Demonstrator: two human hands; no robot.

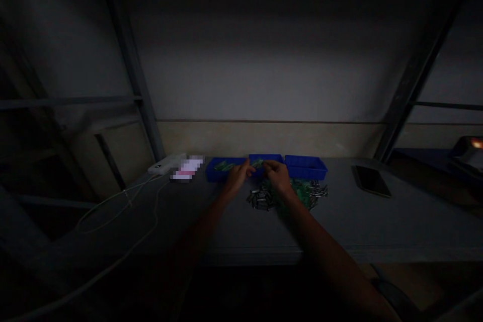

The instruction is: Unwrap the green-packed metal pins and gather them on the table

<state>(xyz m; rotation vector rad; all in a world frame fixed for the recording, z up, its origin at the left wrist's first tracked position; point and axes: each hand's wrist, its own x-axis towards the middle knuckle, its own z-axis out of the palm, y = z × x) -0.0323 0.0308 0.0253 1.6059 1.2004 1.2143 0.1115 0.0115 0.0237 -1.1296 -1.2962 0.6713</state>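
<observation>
In the head view, my left hand [238, 177] is in front of the gap between the left blue bin [216, 175] and the middle blue bin [277, 159]. Its fingers are bent together, and anything between them is too small and dark to name. Facing it, my right hand [278, 176] has thumb and fingertips pinched at the middle bin's front; what they pinch does not show. Small green pieces [224, 166] lie in the left bin, and similar ones show in the middle bin. Below my right hand spreads a heap of metal, screw-like pieces [261, 198] with green pieces [302, 192].
A third blue bin [306, 167] stands at the right. Farther right lies a dark phone [373, 181]. On the left are a lit phone with a blurred screen [188, 168], a white power strip [163, 165] and white cables [155, 216]. Metal posts [130, 60] frame the grey table [226, 234].
</observation>
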